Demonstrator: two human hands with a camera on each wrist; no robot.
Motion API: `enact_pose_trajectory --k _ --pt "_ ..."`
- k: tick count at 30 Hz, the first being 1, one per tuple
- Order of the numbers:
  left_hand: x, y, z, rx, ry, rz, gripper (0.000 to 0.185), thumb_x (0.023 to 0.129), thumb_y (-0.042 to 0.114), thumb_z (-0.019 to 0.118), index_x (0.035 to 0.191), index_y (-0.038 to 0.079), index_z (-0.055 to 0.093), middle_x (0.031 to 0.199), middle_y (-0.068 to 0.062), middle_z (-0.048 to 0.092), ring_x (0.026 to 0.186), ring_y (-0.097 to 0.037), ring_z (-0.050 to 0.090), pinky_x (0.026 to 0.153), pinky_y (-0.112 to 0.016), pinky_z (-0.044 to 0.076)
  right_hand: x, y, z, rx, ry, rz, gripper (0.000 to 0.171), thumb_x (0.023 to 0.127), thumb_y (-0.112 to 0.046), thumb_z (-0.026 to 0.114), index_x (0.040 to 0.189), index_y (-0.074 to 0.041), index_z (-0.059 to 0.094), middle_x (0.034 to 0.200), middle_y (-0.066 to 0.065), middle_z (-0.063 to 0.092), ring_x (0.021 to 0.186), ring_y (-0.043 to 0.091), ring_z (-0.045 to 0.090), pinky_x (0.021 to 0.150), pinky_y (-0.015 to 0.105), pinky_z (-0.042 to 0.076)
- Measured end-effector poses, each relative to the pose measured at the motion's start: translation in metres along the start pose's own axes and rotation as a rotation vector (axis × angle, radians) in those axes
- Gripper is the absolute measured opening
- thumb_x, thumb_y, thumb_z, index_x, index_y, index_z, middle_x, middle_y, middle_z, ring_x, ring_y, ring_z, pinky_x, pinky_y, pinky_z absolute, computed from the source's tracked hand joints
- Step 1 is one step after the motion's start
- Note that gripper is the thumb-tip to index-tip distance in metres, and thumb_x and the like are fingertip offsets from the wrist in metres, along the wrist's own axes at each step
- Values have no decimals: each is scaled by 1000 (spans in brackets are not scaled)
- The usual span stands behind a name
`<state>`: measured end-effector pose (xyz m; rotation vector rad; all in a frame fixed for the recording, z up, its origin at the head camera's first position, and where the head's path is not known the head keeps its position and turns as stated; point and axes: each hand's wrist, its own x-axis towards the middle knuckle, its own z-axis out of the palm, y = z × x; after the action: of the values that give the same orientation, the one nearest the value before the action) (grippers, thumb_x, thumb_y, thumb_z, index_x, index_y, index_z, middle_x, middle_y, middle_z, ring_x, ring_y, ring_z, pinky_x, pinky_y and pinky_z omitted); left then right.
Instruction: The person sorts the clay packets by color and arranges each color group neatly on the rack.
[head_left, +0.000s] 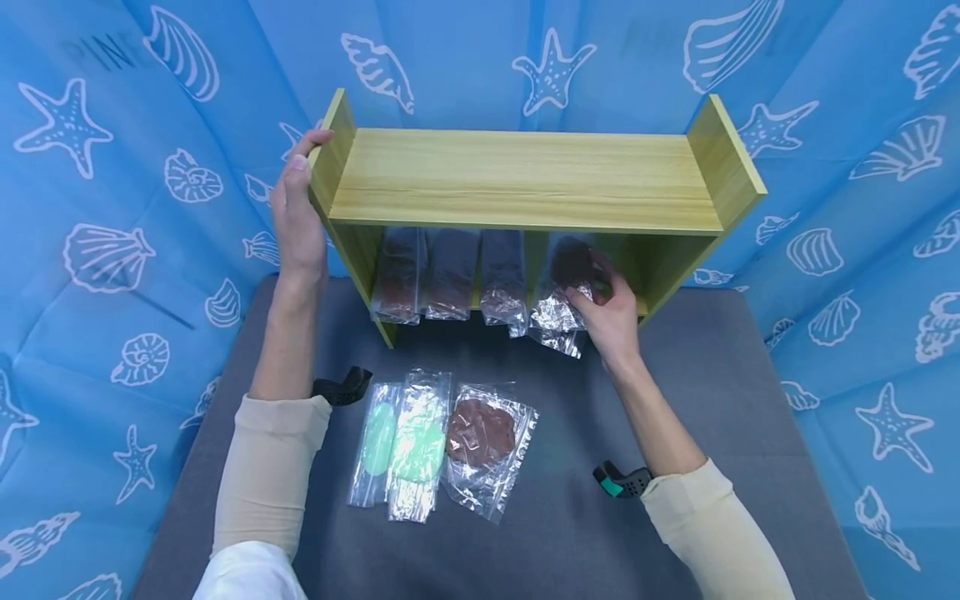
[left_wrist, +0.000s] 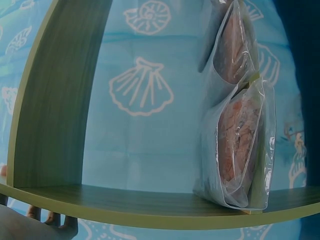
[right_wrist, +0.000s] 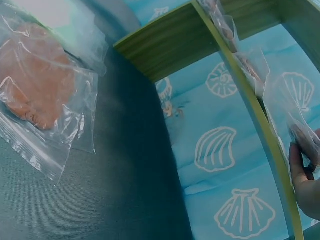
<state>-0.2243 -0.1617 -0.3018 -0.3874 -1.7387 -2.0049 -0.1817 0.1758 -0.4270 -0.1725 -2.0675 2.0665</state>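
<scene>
Your left hand [head_left: 298, 204] grips the left side panel of the wooden shelf [head_left: 525, 179], fingers near its top edge and thumb against the panel. To the right of that forearm, two clear bags with pale green discs [head_left: 408, 442] lie side by side, overlapping, on the grey table [head_left: 555, 542]. Above them, three bags with brownish contents [head_left: 450, 275] stand in a row in the shelf's lower compartment. Next on the table, a bag with a reddish-brown disc [head_left: 480, 433] lies flat. Farther right, in that same compartment, your right hand [head_left: 611, 312] pinches a dark-filled bag [head_left: 567, 265] between thumb and fingers, just beside the row.
</scene>
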Motion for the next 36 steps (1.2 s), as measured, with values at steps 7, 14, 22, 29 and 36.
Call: enact_pose_trajectory --k 7,14,22,29,36 --pt "-2 0 1 31 3 11 46 98 26 35 130 6 61 145 -8 45 123 -25 45 101 -31 36 2 -16 7 -150 -34 -41 60 85 6 67 141 1 50 134 26 54 107 29 59 78 18 51" --pt "-2 1 1 30 7 -2 45 98 27 35 129 9 62 139 -9 48 113 -26 48 97 -33 37 19 9 5 -317 -50 -118 52 84 -2 73 133 -4 58 128 18 62 115 34 60 88 29 49" --pt "-1 1 1 39 4 3 46 98 28 35 129 9 62 142 -8 47 117 -26 47 98 -32 37 23 11 6 -546 -5 -218 46 81 -14 77 125 -11 66 121 14 68 113 35 63 94 47 47" --pt "1 0 2 25 10 4 45 99 27 34 129 9 62 137 -8 49 111 -25 49 95 -32 37 22 11 6 -700 17 -279 44 82 -22 77 125 -13 69 117 13 70 107 36 66 87 50 49" --pt "1 -2 1 19 16 4 45 99 26 34 128 9 62 132 -10 50 106 -25 49 93 -32 38 20 12 4 -750 -7 -294 43 85 -24 74 125 -11 69 118 15 70 107 40 65 86 53 50"
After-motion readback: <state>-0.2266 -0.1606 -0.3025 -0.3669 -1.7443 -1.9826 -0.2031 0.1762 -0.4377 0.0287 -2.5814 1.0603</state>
